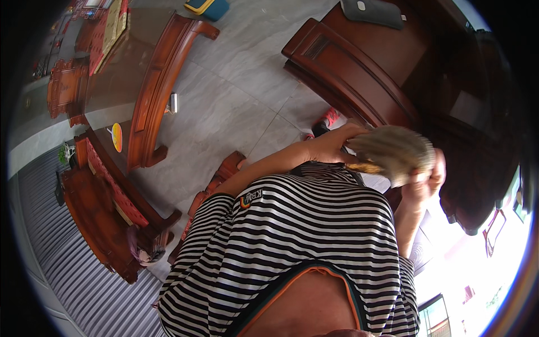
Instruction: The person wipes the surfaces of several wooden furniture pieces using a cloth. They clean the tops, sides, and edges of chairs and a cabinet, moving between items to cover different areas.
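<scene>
Both my hands hold an olive-brown item [393, 151], raised in front of my chest on the right. Motion blurs it, so I cannot tell exactly what it is; a yellow-gold patch shows along its lower left edge. My left hand [343, 141] grips its left end with thumb and fingers. At its lower right edge, the fingers of my right hand [427, 179] are closed on it and are blurred too. Below lies my black-and-white striped shirt [311, 215]. Past my left wrist, a red-and-black piece of footwear [326, 120] is partly hidden.
A dark wooden desk [353, 71] curves along the right, bearing a dark grey pad [372, 12]. Leftward stand a wooden table [153, 92] and a carved wooden seat with a red cushion [111, 181]. Grey floor tiles [236, 101] lie between. A blue-and-yellow bin [208, 8] sits far ahead.
</scene>
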